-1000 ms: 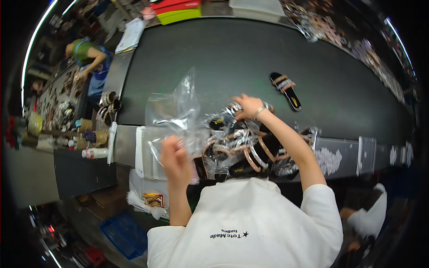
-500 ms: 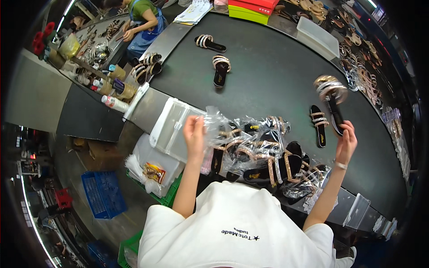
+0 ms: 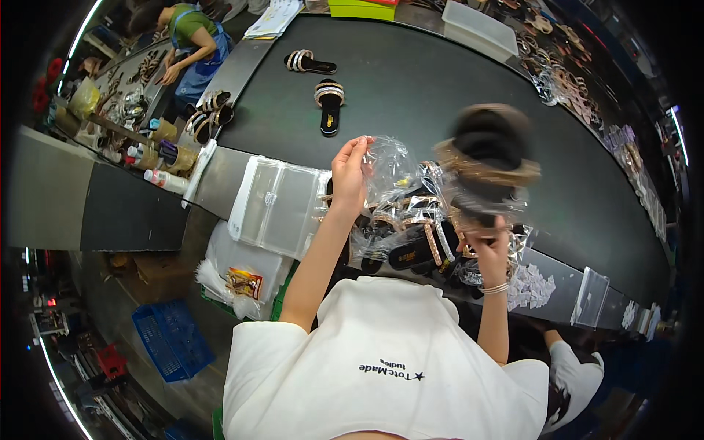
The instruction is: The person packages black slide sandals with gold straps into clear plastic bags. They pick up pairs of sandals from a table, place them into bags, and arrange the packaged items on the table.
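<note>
My left hand [image 3: 350, 172] pinches the edge of a clear plastic bag [image 3: 390, 163], raised above the heap at the table's near edge. My right hand [image 3: 490, 248] is closed around dark slide sandals or a single sandal [image 3: 490, 165] with gold-toned straps; motion blur hides how many. Below both hands lies a pile of strappy black sandals [image 3: 422, 209], several of them in clear plastic. Farther off, one slide sandal [image 3: 330, 110] with glittery bands points toward me, and another sandal [image 3: 312, 63] lies sideways behind it.
Left of the pile is a clear plastic case [image 3: 275, 205]. White paper slips [image 3: 532, 287] lie at the near right edge. Bottles and jars [image 3: 165, 180] line the left edge. A white tray [image 3: 480, 33] sits at the back. A co-worker [image 3: 194, 48] stands at far left.
My right hand has come inward and nearer with its sandal. My left hand has moved up and right with the bag. The lone sandal at the right no longer shows. The view has shifted.
</note>
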The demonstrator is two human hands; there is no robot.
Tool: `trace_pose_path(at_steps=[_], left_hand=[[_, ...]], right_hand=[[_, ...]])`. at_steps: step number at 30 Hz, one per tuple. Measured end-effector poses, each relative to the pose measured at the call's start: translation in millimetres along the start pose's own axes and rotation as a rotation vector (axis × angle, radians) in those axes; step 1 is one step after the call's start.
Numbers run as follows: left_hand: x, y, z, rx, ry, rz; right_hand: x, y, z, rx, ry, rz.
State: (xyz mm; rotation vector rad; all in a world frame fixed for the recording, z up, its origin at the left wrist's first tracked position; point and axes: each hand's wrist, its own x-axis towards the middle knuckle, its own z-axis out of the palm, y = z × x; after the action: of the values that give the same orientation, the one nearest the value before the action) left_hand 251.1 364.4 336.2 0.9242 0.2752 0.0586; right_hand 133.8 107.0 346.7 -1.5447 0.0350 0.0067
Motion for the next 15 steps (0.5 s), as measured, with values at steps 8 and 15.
trace_pose_path(at_steps=[8, 15], left_hand=[[-3, 4, 1, 0.17, -0.236, 0.051], [-38, 10, 21, 1.077, -0.826, 0.893]], right_hand=[[-32, 18, 32, -0.38, -0.124, 0.122], [-32, 12, 44, -0.129, -0.115, 0.266]])
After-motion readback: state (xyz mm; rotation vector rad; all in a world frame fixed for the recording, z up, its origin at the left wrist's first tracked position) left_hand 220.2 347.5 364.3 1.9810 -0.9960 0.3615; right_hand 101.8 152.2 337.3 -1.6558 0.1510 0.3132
